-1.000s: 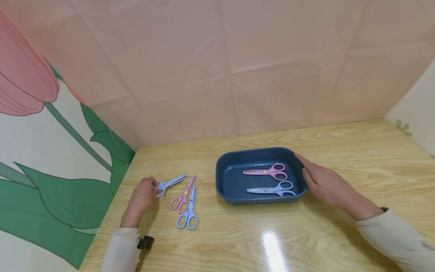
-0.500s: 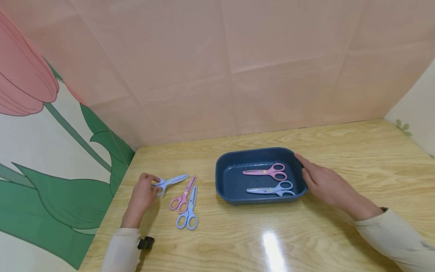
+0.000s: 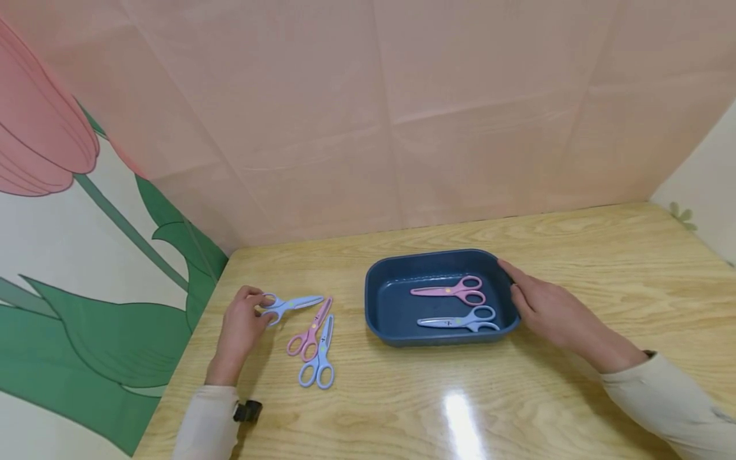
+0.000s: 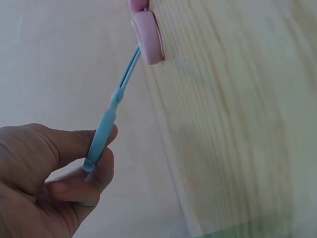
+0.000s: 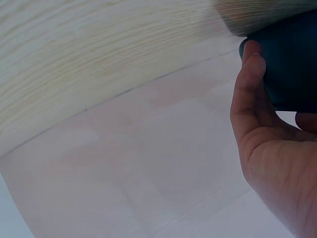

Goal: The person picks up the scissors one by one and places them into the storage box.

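My left hand [image 3: 238,322] pinches light blue scissors [image 3: 296,303] by the finger loops, thumb on one side and fingers on the other. In the left wrist view these scissors [image 4: 103,136] appear edge-on, slanting up toward a pink handle [image 4: 148,37]. Their blades point right, the tip close to the tip of pink scissors [image 3: 313,326]. Beside those lie other blue scissors [image 3: 324,345]. My right hand [image 3: 552,313] rests with extended fingers along the right end of the dark blue tray [image 3: 374,322]. The right wrist view shows its fingers [image 5: 245,96] against the tray's outer wall [image 5: 292,64].
Inside the tray lie pink scissors [image 3: 448,291] and blue scissors [image 3: 459,321], side by side, handles to the right. The wooden table [image 3: 379,409] ends at a pinkish backdrop [image 3: 322,128]. A tulip-patterned panel [image 3: 115,319] borders the left edge.
The left hand's blue scissors have shifted slightly right and turned, with both loops now showing at the fingers. The left hand rose a little in the view. The right hand and tray stayed still.
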`<state>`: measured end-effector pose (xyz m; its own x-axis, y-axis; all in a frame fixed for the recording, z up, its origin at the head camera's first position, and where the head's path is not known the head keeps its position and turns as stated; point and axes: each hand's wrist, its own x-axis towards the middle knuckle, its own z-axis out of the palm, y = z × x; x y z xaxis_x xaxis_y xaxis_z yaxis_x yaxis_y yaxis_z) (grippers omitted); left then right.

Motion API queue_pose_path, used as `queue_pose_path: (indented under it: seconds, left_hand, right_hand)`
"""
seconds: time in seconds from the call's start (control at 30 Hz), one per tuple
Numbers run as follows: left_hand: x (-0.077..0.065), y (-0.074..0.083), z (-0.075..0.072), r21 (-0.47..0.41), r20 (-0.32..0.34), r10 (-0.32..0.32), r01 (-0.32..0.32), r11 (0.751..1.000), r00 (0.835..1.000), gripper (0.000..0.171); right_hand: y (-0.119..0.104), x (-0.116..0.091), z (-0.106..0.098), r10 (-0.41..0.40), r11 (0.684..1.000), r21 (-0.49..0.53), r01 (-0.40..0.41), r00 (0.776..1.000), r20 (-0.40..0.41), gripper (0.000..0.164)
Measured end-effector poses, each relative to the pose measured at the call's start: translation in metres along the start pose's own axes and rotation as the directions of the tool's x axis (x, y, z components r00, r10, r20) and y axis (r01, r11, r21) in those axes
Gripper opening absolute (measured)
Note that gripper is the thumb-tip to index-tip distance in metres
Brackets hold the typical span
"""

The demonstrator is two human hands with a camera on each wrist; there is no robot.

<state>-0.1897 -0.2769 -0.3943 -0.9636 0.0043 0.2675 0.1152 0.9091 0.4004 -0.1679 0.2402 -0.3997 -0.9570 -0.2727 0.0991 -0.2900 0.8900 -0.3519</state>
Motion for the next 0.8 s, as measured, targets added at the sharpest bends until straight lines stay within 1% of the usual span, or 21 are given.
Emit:
queue_pose_path:
  seconds: [0.1,0.27,0.37,0.53,0.6,0.67,0.8]
  left_hand:
    - [0.0001,0.0017,-0.0007,0.015,-0.017,0.013,-0.013,1.000,1.000,0.022]
    - [-0.0004,0.0025,-0.0018,0.040,-0.050,0.062,-0.060,0.997,0.997,0.022]
    - [-0.0007,0.0023,-0.0015,0.047,-0.054,0.072,-0.070,0.996,0.996,0.022]
    - [-0.0007,0.0024,-0.0008,0.026,-0.047,0.050,-0.049,0.998,0.998,0.023]
    - [0.0001,0.0023,-0.0009,0.002,-0.035,0.039,-0.039,0.999,0.999,0.026]
    - [0.0008,0.0025,-0.0011,-0.013,-0.015,0.030,-0.030,0.999,0.999,0.030]
    - [0.0014,0.0037,-0.0015,-0.063,0.043,-0.010,0.013,0.998,0.999,0.040]
  right_hand:
    - [0.0000,0.0003,-0.0001,0.002,1.000,-0.001,-0.002,1.000,0.002,0.055]
    - [-0.0004,0.0012,-0.0002,0.007,1.000,-0.001,-0.007,1.000,0.016,0.055]
    - [-0.0008,0.0013,-0.0002,0.010,1.000,-0.001,-0.010,1.000,0.021,0.055]
    - [-0.0006,0.0013,0.0002,0.012,1.000,0.005,-0.012,1.000,0.026,0.055]
    - [-0.0004,0.0014,0.0003,0.013,1.000,0.007,-0.014,1.000,0.028,0.055]
    - [-0.0002,0.0014,0.0003,0.014,1.000,0.007,-0.014,0.999,0.029,0.055]
    - [-0.0003,0.0014,0.0003,0.012,1.000,0.005,-0.012,1.000,0.027,0.056]
